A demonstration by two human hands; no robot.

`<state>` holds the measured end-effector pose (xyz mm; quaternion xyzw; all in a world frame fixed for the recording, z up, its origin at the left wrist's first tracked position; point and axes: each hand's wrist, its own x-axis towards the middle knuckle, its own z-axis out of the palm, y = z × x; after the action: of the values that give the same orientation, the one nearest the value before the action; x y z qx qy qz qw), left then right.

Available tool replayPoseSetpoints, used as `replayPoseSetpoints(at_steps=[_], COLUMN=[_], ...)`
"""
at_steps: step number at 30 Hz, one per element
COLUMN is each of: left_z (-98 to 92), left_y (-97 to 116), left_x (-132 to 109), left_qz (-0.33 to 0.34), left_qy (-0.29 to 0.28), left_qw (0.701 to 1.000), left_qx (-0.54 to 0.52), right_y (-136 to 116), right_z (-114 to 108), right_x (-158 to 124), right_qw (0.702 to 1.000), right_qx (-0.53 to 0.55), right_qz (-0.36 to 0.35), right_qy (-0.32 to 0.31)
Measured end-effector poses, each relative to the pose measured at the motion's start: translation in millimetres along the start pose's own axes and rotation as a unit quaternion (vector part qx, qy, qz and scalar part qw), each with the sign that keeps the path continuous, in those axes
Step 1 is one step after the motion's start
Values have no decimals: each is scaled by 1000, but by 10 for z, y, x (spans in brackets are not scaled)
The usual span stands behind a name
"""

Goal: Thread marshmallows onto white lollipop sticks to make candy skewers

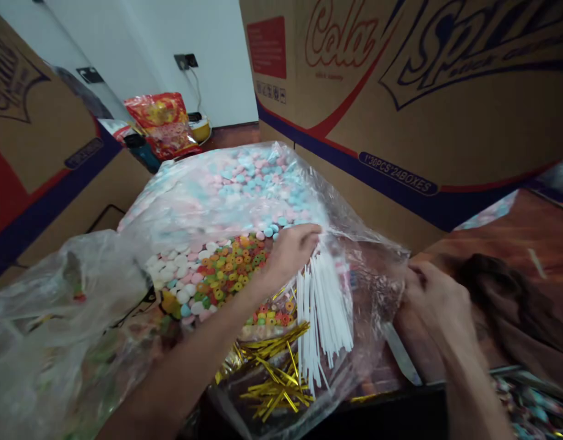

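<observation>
My right hand (439, 302) is closed on the edge of a clear plastic bag (377, 256) and pulls it taut to the right. My left hand (293, 250) has its fingers curled at the upper end of a bundle of white paper sticks (327, 311); what is inside the grip is hidden. Beneath my left forearm lie small ring-shaped candies (238, 266) in yellow, orange and green. White, pink and blue round candies (183, 266) are beside them. Gold twist ties (279, 382) lie below the sticks, under clear plastic.
A large bag of pastel candies (208, 183) fills the middle. Tall cardboard boxes (345, 116) stand right and left. A red snack packet (164, 125) is at the back. Crumpled plastic (56, 318) lies at left, a dark cloth (505, 299) at right.
</observation>
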<state>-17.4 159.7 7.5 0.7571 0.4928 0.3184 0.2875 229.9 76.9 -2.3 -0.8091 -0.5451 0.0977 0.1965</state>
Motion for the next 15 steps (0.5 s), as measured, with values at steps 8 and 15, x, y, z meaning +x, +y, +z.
replayPoseSetpoints(at_steps=[8,15], left_z=[-126,-34], left_y=[-408,-407], left_x=[-84,-225], left_qz=[-129,-138], left_qy=[-40,-34], left_qw=[964,965], left_qx=[228,220], right_y=[-697,-1024], right_z=[374,571], right_x=[-761,-883], right_qw=[949,950], right_qx=[53,-169], right_qz=[-300,-207], right_qy=[-80,-163])
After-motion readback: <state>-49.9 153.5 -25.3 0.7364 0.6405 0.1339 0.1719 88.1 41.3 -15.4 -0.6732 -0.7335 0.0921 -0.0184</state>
